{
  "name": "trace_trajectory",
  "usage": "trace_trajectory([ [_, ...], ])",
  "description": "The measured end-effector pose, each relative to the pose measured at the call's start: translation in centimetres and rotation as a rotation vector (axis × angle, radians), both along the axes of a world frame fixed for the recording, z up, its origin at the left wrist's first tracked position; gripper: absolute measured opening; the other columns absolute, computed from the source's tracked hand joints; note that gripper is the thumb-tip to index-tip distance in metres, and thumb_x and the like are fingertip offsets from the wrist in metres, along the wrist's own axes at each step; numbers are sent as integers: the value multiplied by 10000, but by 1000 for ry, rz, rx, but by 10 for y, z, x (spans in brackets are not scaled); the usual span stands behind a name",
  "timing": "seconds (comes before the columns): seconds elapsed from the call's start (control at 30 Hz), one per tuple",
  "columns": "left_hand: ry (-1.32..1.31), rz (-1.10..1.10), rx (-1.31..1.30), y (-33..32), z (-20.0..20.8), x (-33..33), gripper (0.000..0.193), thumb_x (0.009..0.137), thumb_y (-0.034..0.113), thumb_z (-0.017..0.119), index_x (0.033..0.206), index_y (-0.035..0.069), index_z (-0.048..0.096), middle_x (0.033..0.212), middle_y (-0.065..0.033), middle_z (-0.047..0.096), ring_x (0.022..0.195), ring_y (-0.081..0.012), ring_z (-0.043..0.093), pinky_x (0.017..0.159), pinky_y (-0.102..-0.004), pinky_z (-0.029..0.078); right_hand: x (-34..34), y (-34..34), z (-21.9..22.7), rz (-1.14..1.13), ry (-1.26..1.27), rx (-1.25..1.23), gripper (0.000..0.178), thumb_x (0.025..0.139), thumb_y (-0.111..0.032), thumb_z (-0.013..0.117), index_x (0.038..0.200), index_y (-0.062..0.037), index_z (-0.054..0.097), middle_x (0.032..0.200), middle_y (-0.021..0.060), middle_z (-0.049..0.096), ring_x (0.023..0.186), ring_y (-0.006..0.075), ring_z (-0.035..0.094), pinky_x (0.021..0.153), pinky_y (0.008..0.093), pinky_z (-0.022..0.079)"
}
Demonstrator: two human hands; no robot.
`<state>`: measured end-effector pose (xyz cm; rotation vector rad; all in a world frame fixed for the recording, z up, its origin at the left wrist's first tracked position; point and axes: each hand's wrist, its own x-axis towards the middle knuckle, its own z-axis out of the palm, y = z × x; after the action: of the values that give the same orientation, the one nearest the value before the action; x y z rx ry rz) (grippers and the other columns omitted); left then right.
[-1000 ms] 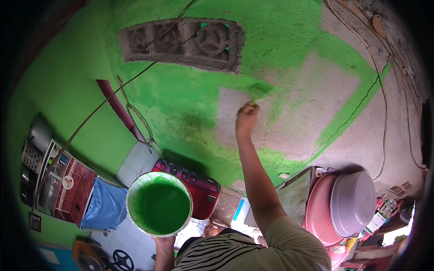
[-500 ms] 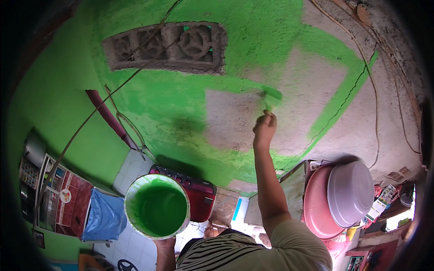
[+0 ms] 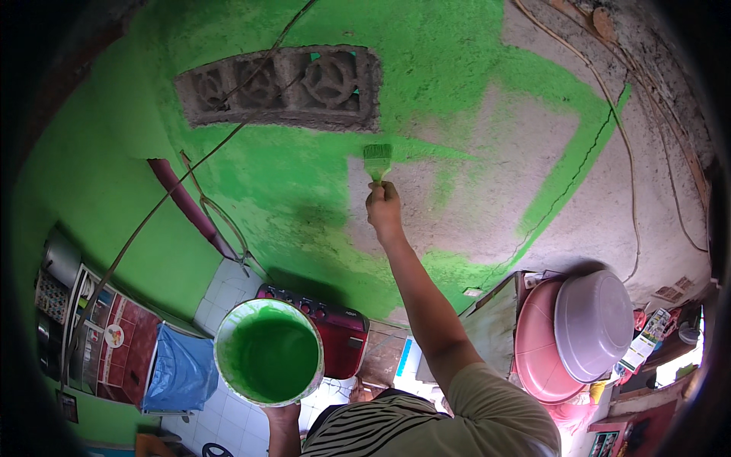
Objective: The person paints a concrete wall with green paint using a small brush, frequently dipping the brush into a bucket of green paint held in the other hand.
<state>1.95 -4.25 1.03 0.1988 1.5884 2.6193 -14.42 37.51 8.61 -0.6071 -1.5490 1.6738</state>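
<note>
My right hand [image 3: 384,207] grips the handle of a flat paintbrush [image 3: 377,160], its bristles coated green and held up at the wall [image 3: 449,183]. The brush is at the upper left of a bare greyish patch, just below the concrete vent block [image 3: 278,85]. Green paint surrounds much of this patch. Low on the left, my left hand [image 3: 282,415] holds a white bucket [image 3: 221,343] of green paint from beneath; its fingers are mostly hidden under the bucket. Paint smears the bucket's rim.
A red washing machine [image 3: 344,335] stands behind the bucket. Pink [image 3: 537,358] and pale purple [image 3: 594,327] basins lean at the right. A cable [image 3: 171,186] crosses the left of the view. Blue plastic [image 3: 179,369] hangs from a cabinet at lower left.
My right hand has moved the brush left along the patch's upper edge. A new green streak runs across the bare area to its right. The bucket stays nearly in place.
</note>
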Motion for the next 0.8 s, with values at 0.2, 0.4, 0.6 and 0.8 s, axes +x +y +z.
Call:
trace_trajectory([
  [0.2, -365, -118, 533, -2, -4, -9, 505, 1056, 412, 484, 1415, 57, 511, 1390, -117, 583, 1255, -283, 581, 1083, -424, 487, 77, 41, 4, -234, 121, -116, 251, 1034, -221, 464, 1179, -42, 563, 664, -24, 484, 470, 68, 391, 399, 254, 314],
  [0.4, -291, -115, 435, 2, 2, -7, 444, 1054, 308, 523, 1417, 53, 498, 1371, -98, 585, 1232, -244, 589, 1056, -386, 505, 97, 37, -2, -618, 317, -74, 237, 1071, -280, 457, 1142, -62, 514, 658, 4, 485, 477, 87, 415, 402, 266, 332],
  [0.6, -208, -118, 339, 8, 7, -12, 432, 1051, 281, 532, 1417, 53, 497, 1358, -96, 588, 1217, -238, 594, 1039, -382, 514, 14, 42, -36, -547, -111, 394, 326, 1037, -287, 465, 1176, -3, 548, 800, 176, 587, 673, 280, 539, 604, 397, 418],
  [0.8, -220, -91, 362, 4, 12, -22, 434, 1053, 296, 519, 1413, 53, 502, 1353, -99, 592, 1211, -244, 597, 1035, -387, 516, 16, 3, -6, -43, -71, -5, 258, 1036, -264, 472, 1114, -44, 584, 645, 1, 493, 458, 100, 393, 397, 286, 320],
])
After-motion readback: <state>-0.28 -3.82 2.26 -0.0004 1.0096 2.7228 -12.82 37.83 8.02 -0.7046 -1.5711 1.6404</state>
